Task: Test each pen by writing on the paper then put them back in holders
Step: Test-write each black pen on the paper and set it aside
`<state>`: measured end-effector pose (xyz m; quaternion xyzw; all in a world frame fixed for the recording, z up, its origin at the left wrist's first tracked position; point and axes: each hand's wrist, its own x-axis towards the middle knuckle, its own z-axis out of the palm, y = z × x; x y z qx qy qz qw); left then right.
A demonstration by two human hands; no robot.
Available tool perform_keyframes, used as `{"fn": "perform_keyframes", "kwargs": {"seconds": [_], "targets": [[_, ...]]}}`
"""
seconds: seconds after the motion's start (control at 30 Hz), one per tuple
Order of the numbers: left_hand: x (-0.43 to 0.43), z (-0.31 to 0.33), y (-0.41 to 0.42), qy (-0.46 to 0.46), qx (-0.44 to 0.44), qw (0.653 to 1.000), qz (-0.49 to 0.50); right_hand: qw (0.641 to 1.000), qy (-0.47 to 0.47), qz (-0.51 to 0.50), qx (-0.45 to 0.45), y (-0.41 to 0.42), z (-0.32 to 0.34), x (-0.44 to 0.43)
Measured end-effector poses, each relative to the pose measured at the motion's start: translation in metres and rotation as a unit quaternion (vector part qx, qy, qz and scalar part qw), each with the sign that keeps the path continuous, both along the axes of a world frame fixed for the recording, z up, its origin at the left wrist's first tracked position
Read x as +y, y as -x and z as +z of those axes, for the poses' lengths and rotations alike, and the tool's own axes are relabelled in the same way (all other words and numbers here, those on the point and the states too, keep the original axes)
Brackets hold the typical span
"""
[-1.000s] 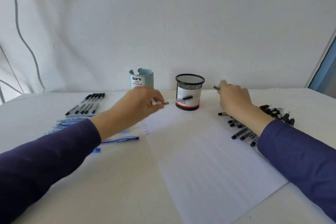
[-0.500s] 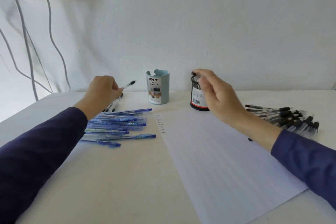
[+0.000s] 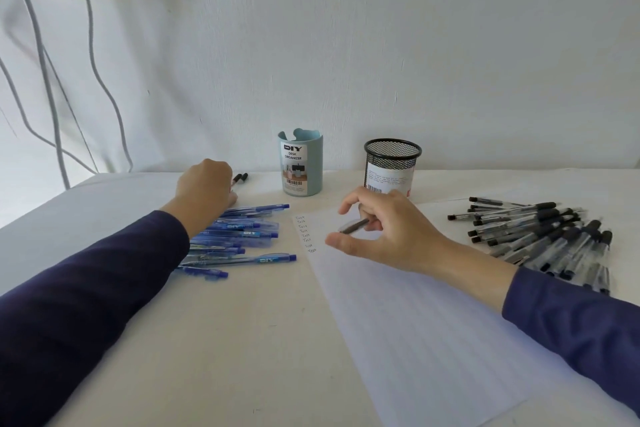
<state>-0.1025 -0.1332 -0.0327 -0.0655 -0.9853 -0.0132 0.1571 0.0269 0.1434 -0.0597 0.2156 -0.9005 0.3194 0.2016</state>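
Observation:
A white lined paper [image 3: 415,322] lies in front of me, with a column of small "Test" words [image 3: 304,232] at its top left. My right hand [image 3: 391,239] hovers over that corner and pinches a blurred black pen [image 3: 354,226] in its fingers. My left hand [image 3: 204,191] rests curled on the table at the far left; a black pen [image 3: 239,179] sticks out from under its fingers, beside another. Behind the paper stand a blue desk organizer [image 3: 300,168] and a black mesh holder [image 3: 391,163]. Neither holder shows any pens.
A heap of blue pens [image 3: 242,236] lies left of the paper, partly under my left forearm. Several black pens [image 3: 540,236] are piled to the right. White cables [image 3: 93,80] hang down the wall at the back left.
My left hand came down from the air with its black pen to the table. My right hand left the mesh holder, drew back over the paper's top left corner, and a black pen now shows in it.

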Motion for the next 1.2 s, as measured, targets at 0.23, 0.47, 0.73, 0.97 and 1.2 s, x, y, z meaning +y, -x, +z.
{"fn": "perform_keyframes", "kwargs": {"seconds": [0.23, 0.47, 0.73, 0.97, 1.2], "targets": [[0.0, 0.0, -0.002, 0.02, -0.006, 1.0, 0.018, 1.0, -0.009, -0.007, -0.001, 0.0, -0.002, 0.002], [0.015, 0.003, -0.026, -0.019, 0.097, 0.963, -0.251, 0.996, 0.075, -0.015, -0.055, 0.002, 0.008, 0.005], [0.039, -0.016, -0.104, -0.097, -0.071, 0.821, -0.558, 0.971, 0.208, 0.051, -0.104, 0.006, 0.045, 0.01], [0.055, -0.029, -0.141, -0.121, -0.121, 0.752, -0.637, 0.928, 0.31, 0.09, -0.183, 0.011, 0.07, -0.009], [0.06, -0.036, -0.154, -0.163, -0.148, 0.733, -0.644, 0.93, 0.262, 0.052, -0.251, 0.017, 0.041, -0.027]]}}
